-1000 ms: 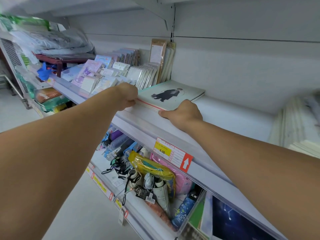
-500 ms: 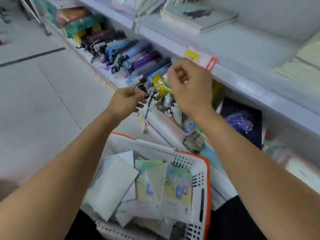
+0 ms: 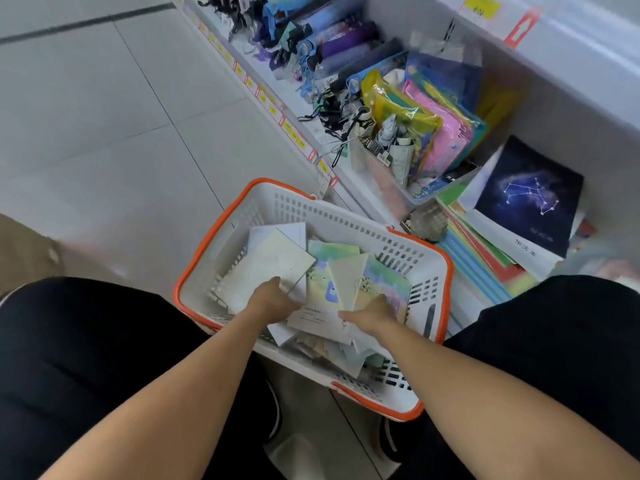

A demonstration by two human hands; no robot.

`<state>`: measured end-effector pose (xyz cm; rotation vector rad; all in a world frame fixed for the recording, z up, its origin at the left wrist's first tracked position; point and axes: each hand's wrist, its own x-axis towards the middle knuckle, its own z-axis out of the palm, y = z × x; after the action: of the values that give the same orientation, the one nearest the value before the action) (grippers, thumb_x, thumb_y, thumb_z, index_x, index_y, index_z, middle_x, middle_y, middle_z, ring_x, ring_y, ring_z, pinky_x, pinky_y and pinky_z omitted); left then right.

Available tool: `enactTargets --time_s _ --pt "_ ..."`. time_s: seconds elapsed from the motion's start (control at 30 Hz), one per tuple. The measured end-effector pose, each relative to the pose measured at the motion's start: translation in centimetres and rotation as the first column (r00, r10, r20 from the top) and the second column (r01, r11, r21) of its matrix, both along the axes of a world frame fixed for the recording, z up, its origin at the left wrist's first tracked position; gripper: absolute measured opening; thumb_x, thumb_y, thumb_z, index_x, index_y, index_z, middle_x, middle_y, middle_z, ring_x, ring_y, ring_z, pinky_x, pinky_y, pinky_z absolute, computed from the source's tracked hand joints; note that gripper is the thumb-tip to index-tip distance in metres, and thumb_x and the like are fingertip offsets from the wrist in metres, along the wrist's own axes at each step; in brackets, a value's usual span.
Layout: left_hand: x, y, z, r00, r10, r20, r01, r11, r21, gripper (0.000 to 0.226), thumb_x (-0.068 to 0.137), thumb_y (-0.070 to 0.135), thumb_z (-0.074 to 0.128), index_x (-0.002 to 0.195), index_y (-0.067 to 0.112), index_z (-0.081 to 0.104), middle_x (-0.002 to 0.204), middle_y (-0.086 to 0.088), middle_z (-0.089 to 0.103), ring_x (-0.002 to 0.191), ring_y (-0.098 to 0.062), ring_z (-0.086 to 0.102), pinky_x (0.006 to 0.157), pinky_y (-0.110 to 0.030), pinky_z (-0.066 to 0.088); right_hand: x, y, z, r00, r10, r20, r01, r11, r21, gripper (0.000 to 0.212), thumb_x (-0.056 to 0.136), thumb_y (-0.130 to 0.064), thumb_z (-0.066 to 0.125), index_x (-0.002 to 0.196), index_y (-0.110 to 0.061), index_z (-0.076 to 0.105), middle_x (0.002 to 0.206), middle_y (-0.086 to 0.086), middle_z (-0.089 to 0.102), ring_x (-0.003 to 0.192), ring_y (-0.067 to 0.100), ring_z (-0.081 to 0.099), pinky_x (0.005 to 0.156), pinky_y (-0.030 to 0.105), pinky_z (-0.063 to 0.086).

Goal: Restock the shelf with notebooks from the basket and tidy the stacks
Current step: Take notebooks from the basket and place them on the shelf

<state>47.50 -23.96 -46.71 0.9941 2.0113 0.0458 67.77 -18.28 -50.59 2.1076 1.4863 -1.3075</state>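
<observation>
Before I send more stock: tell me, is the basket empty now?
No, the basket holds a loose pile of notebooks, and both hands reach into it.

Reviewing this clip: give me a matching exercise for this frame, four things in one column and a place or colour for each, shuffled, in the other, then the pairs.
Things:
1. basket
2. dark constellation notebook
3. left hand
4. price label

Descriptions:
A. yellow, on the shelf edge at top right
B. white with an orange rim
C. lying on the low shelf, right of the basket
D. on the notebooks inside the basket

Pairs: 1-B, 2-C, 3-D, 4-A
</observation>
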Motion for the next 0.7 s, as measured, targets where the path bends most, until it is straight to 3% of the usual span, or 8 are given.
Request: enactTargets --time_s 0.1,0.17,0.3,0.43,0.5,0.6,0.63,0.7 --pt "1.0 1.1 0.3 0.993 -0.110 0.033 0.107 0.991 0.082 0.067 0.085 0.036 0.069 0.141 0.011 0.043 0.141 -0.008 0.050 0.124 -0.025 0.051 0.099 -0.031 0.043 0.4 -0.1 -0.2 1.000 -0.006 -0.014 0.007 0.999 0.054 0.092 0.063 -0.050 0.087 0.133 -0.007 0.045 0.133 0.009 0.055 0.118 0.026 0.057 0.094 0.035 0.052" --pt "1.8 1.9 0.7 0.990 -0.116 0.083 0.110 0.991 0.071 0.064 0.085 0.041 0.068 0.138 0.013 0.047 0.135 -0.007 0.054 0.120 -0.025 0.053 0.095 -0.030 0.043 0.5 0.1 0.4 0.998 0.032 -0.046 -0.029 0.997 0.065 0.062 0.066 -0.037 0.088 0.111 -0.012 0.054 0.107 0.003 0.060 0.104 0.023 0.062 0.082 0.032 0.055" --pt "4.0 3.2 1.3 0.918 0.109 0.382 -0.110 0.994 -0.020 0.047 0.085 0.047 0.066 0.112 0.009 0.061 0.097 -0.004 0.059 0.092 -0.021 0.058 0.080 -0.030 0.050 0.8 0.7 2.1 0.995 0.036 -0.094 -0.025 0.993 0.115 0.018 0.077 -0.007 0.069 0.094 -0.007 0.064 0.094 0.011 0.065 0.090 0.028 0.066 0.061 0.029 0.055" --pt "5.3 3.3 1.8 0.765 0.241 0.598 -0.154 0.969 -0.194 0.075 0.074 0.077 0.057 0.122 0.019 0.054 0.115 0.001 0.058 0.110 -0.024 0.057 0.085 -0.036 0.051 -0.4 0.3 5.0 0.980 0.013 -0.200 0.050 0.951 0.307 0.014 0.079 -0.005 0.061 0.075 -0.018 0.059 0.072 -0.003 0.057 0.078 0.022 0.060 0.051 0.020 0.039" --pt "5.4 3.7 1.9 0.640 0.324 0.697 -0.234 0.946 -0.225 0.075 0.070 0.078 0.060 0.114 0.017 0.062 0.112 -0.004 0.064 0.104 -0.025 0.063 0.080 -0.036 0.053 -2.2 -0.5 7.4 0.951 0.187 -0.247 -0.060 0.893 0.446 0.016 0.081 -0.008 0.060 0.080 -0.024 0.060 0.076 -0.005 0.062 0.077 0.018 0.061 0.054 0.020 0.040" --pt "4.9 4.1 2.1 0.417 0.444 0.793 -0.512 0.836 -0.198 0.024 0.087 0.037 0.062 0.088 0.014 0.067 0.081 -0.010 0.066 0.071 -0.022 0.065 0.059 -0.028 0.051 -4.3 -0.9 9.4 0.854 0.472 -0.217 -0.325 0.811 0.487 0.006 0.079 -0.022 0.065 0.076 -0.024 0.059 0.080 0.000 0.069 0.079 0.021 0.067 0.066 0.034 0.055" --pt "4.2 4.2 2.0 0.413 0.474 0.778 -0.594 0.788 -0.165 0.014 0.084 0.025 0.063 0.087 0.011 0.066 0.078 -0.012 0.064 0.065 -0.024 0.063 0.054 -0.027 0.050 -4.3 -0.5 9.7 0.848 0.414 -0.330 -0.256 0.867 0.429 0.008 0.079 -0.027 0.067 0.073 -0.023 0.063 0.077 0.000 0.070 0.078 0.019 0.069 0.068 0.039 0.059" --pt "2.8 3.9 1.2 0.422 0.513 0.748 -0.713 0.697 -0.076 0.030 0.070 0.019 0.067 0.097 0.004 0.065 0.086 -0.017 0.067 0.068 -0.029 0.064 0.051 -0.029 0.052 -3.1 1.1 8.3 0.874 0.148 -0.463 0.032 0.933 0.359 0.011 0.082 -0.031 0.072 0.073 -0.025 0.070 0.073 -0.005 0.071 0.074 0.015 0.069 0.071 0.041 0.060"
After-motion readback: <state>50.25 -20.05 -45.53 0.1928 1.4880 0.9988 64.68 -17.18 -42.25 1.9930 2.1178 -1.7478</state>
